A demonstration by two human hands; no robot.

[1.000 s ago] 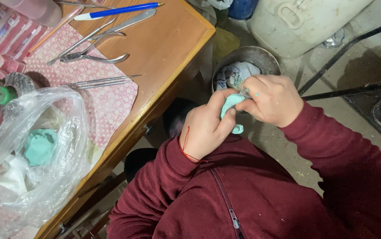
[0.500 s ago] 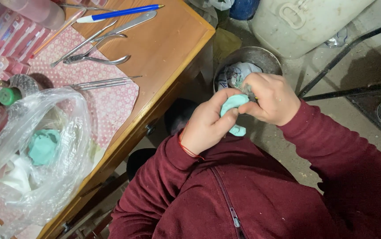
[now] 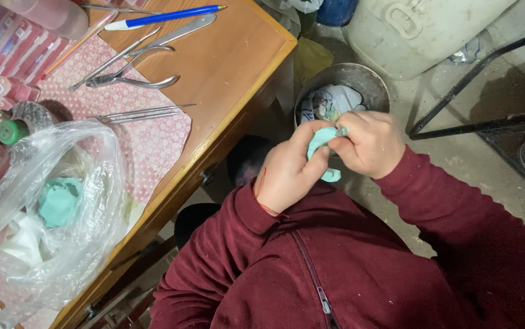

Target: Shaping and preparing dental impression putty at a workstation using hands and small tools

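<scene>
Mint-green lump (image 3: 323, 146) sits between my two hands, above the metal bin (image 3: 366, 76) on the floor. Left hand (image 3: 287, 173) cups it from the near-left, thumb over the top. Right hand (image 3: 366, 143) pinches its far end, fingers curled tight. Long axis runs roughly near-to-far; both hands equally on it. Material looks like putty, can't be sure. Left of me: wooden table (image 3: 232, 55), pliers (image 3: 131, 79), clear plastic bag (image 3: 49, 213).
</scene>
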